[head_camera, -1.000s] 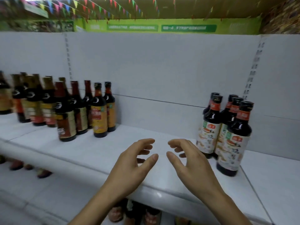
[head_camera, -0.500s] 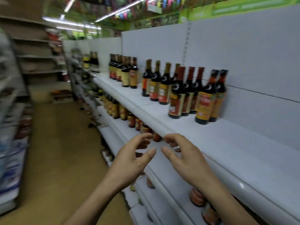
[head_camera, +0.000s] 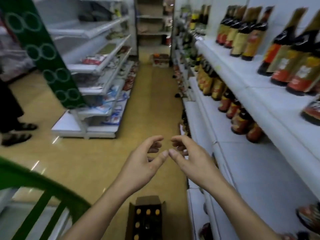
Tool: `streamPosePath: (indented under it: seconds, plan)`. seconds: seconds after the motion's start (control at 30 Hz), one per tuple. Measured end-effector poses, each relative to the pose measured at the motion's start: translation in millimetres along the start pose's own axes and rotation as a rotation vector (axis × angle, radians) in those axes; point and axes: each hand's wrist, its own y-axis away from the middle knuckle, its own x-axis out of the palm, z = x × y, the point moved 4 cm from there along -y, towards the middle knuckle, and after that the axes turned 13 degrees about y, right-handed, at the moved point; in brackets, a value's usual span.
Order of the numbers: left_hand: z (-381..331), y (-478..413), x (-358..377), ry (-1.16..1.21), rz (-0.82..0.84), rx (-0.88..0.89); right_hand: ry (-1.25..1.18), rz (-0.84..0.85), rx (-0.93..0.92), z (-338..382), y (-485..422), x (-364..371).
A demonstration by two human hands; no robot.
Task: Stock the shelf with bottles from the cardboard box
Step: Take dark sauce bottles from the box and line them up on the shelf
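Curving loosely inward, the fingers (head_camera: 154, 139) of the left hand (head_camera: 142, 167) and those of the right hand (head_camera: 194, 163) form two facing hooks. They are slightly spread and grip nothing. The two thumb tips (head_camera: 164, 154) point at each other and sit so near that I cannot tell whether they touch. Both bare forearms rise from the lower edge of the view, and the hands hover over the aisle.

Below the left forearm, on the floor, stands the cardboard box (head_camera: 132, 213). It is a brown, matt, narrow rectangle with its flaps folded open. Inside it are round orange-yellow bottle caps (head_camera: 148, 212) in rows above dark glass; the bottles under them are barely visible.

Just right of the hands runs the shelf (head_camera: 256, 172), a set of smooth white metal tiers with rounded front edges. On the top tier stand tall dark bottles (head_camera: 242, 37) with slender necks and yellow and red paper labels, grouped in tight clusters. A second cluster (head_camera: 294, 66) sits nearer the camera, blurred. On the tier beneath, squatter bottles (head_camera: 239, 118) with red and orange labels line the back.

The floor (head_camera: 152, 101) is a glossy tan surface that catches streaks of light. Across the aisle stands another white rack (head_camera: 103, 66) holding flat packets, with a dark green end panel (head_camera: 43, 54) printed with pale rings. At the far left are a person's dark trousers and strapped sandals (head_camera: 16, 138). A green curved rail (head_camera: 43, 186) crosses the lower left corner.
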Motion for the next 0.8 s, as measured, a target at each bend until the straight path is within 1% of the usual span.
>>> streamPosePath:
  seconds: [0.17, 0.37, 0.6, 0.8]
  plan:
    - [43.6, 21.1, -13.2, -0.053, -0.121, -0.138, -0.058, 0.167, -0.055, -6.6, -10.9, 58.8]
    - [97.1, 42.4, -15.0, -0.061, -0.166, -0.282, -0.096, 0.321, -0.055, -22.2, -4.7, 120.4]
    - [179.5, 58.2, -4.9, -0.061, -0.155, -0.431, -0.128, 0.455, 0.050, -69.6, 15.1, 189.8]
    - [289.3, 77.5, 17.7, -0.027, -0.096, -0.562, -0.167, 0.535, 0.188, -131.8, 50.9, 274.2]
